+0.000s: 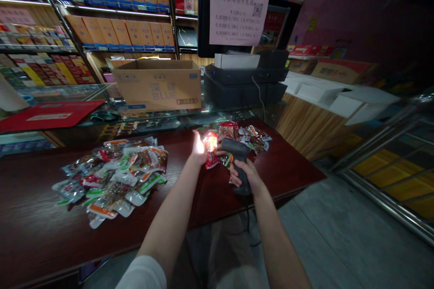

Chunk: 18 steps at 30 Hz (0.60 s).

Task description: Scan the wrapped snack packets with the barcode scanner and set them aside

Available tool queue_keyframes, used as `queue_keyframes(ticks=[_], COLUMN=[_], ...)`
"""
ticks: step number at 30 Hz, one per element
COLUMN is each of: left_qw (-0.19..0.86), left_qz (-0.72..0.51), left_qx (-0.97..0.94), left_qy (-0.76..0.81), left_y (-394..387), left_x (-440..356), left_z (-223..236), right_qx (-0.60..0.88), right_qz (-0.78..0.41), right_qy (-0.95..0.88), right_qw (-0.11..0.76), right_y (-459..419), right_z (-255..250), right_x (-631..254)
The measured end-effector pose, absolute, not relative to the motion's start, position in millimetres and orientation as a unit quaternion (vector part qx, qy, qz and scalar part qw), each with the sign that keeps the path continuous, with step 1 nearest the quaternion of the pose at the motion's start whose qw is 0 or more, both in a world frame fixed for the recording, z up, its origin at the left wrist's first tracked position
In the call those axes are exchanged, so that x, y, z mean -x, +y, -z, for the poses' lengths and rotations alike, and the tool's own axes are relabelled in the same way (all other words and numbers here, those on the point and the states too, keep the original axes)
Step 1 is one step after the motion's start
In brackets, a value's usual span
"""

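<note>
My left hand [199, 151] holds up a small red snack packet [212, 160], its thumb raised and some fingers stretched behind it. Bright light glares off the packet and washes out part of its print. Wrapped around the grip of a dark barcode scanner [234, 146] is my right hand [249, 174]. The scanner's head faces the packet from close by on the right, and its cord hangs below the table edge. Behind the hands lie a red packet [228, 129] and several clear ones [255, 137].
A large heap of snack packets [118, 174] covers part of the dark red table [27, 198] at left. Behind stand an open cardboard box [158, 86], a monitor with a paper sign [237, 13], and a red folder [50, 115]. Metal railing [389, 194] runs at right.
</note>
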<state>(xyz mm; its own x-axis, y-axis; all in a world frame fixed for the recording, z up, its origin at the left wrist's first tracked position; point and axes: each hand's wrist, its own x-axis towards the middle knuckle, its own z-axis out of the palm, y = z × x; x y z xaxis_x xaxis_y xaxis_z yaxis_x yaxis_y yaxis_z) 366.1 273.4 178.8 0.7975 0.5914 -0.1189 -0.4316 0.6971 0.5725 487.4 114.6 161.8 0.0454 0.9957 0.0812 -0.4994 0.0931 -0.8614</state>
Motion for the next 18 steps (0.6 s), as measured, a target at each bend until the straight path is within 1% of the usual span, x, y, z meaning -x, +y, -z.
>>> queue_keyframes(ticks=[7,15,18], left_qw=[0.914,0.889,0.854], left_qz=[-0.289,-0.302,-0.323], left_qx=[-0.255,-0.291,-0.336], left_qy=[0.126,0.184,0.229], left_y=[263.7,254.5,249.7], left_x=[-360.0,-339.3,-318.5], left_z=[-183.9,-195.7,-203.8], right_qx=[0.317,0.293,0.291], right_qz=[-0.579,-0.58,-0.572], right_qy=[-0.357,-0.33,-0.322], right_qw=[0.661,0.684,0.696], right_y=[111.0,112.6,112.4], right_z=[-158.5,-159.5,-160.6], right_x=[-492.3,-499.8,-501.0])
